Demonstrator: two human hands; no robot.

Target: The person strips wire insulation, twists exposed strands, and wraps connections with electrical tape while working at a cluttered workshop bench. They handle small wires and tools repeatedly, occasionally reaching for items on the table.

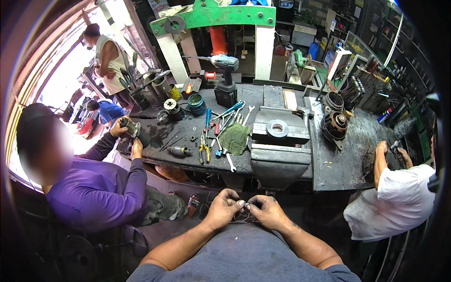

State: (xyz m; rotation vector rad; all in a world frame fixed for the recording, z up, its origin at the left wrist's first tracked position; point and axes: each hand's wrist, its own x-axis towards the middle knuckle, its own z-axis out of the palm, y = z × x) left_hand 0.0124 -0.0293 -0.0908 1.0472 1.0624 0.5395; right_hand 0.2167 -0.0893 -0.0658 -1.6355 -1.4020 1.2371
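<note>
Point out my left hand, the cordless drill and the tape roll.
Left hand (222,209), head view: its back.
Cordless drill (227,77), head view: its handle.
Tape roll (277,135), head view: its near edge.

Beyond the fingers (230,194) runs a dark workbench (251,91). Ahead of them and slightly right sits a big vise (281,164) with a roll of tape (268,129) lying on top. Ahead and to their left lie a green rag (235,138), yellow-handled pliers (206,153) and a wrench (230,162); farther out, a drill (227,77) stands upright, a green beam (225,18) above and behind it. Well left of the fingers, a person in a purple top (94,188) holds a metal part (131,129); well right, a person in a white shirt (399,192) works at the bench.
</note>
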